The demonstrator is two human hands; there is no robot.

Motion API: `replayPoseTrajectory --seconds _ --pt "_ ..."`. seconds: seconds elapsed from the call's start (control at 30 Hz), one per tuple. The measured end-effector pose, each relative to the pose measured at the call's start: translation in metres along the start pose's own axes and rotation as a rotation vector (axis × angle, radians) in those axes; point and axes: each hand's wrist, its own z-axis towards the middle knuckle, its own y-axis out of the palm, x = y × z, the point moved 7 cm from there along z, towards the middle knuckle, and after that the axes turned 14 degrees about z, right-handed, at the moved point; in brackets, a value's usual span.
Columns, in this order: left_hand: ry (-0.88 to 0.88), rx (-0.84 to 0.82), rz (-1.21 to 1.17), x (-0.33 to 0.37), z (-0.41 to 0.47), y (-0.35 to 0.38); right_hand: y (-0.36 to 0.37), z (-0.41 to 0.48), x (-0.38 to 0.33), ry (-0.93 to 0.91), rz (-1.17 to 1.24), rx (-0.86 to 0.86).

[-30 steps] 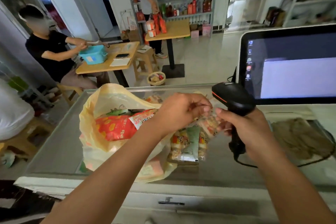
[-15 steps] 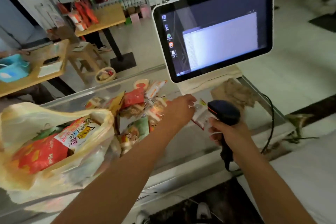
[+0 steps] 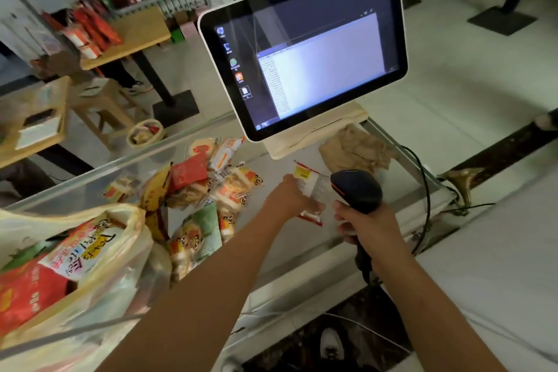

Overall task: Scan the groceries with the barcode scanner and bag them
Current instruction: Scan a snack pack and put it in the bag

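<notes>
A small snack packet (image 3: 308,183), clear with red ends and a yellow label, is held just above a glass tabletop (image 3: 290,248), right of centre. Its long axis runs from the near edge away toward the monitor (image 3: 302,48), with the yellow-label end farthest from the person. The left hand (image 3: 288,201) reaches in from the lower left with the forearm stretched out and pinches the packet along its left side. The right hand (image 3: 367,225) is wrapped around the handle of a black barcode scanner (image 3: 357,190). The scanner's head points left at the packet and almost touches it, and its handle slants down toward the person.

A pile of snack packets (image 3: 211,190) lies just left of the hands. A yellowish plastic bag (image 3: 120,266), open and partly filled, sits at the near left. A crumpled brown cloth (image 3: 357,149) lies beyond the scanner, beside the monitor's base. Bare glass stretches between the hands and the tabletop's near edge. The scanner's cable (image 3: 427,190) loops along the right edge.
</notes>
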Motion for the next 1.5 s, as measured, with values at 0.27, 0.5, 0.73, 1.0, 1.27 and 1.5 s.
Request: replayPoseTrajectory --seconds 0.27,0.5,0.73,1.0,1.27,1.5 --pt "0.191 -0.098 -0.936 0.01 -0.095 -0.062 0.032 -0.021 -0.045 -0.264 0.012 -0.099" --pt "0.195 0.154 -0.986 -0.023 -0.138 -0.131 0.084 -0.05 -0.078 -0.399 0.035 -0.302" --pt "0.202 0.211 -0.83 -0.036 -0.171 -0.164 0.112 -0.065 -0.09 -0.436 0.054 -0.339" --pt "0.183 0.248 -0.737 -0.047 -0.194 -0.192 0.128 -0.07 -0.097 -0.485 -0.034 -0.423" --pt "0.056 0.704 -0.986 -0.095 -0.179 -0.234 0.141 -0.101 -0.087 -0.506 -0.325 -0.501" --pt "0.021 0.773 -0.903 -0.104 -0.163 -0.241 0.16 -0.137 -0.061 -0.506 -0.43 -0.556"
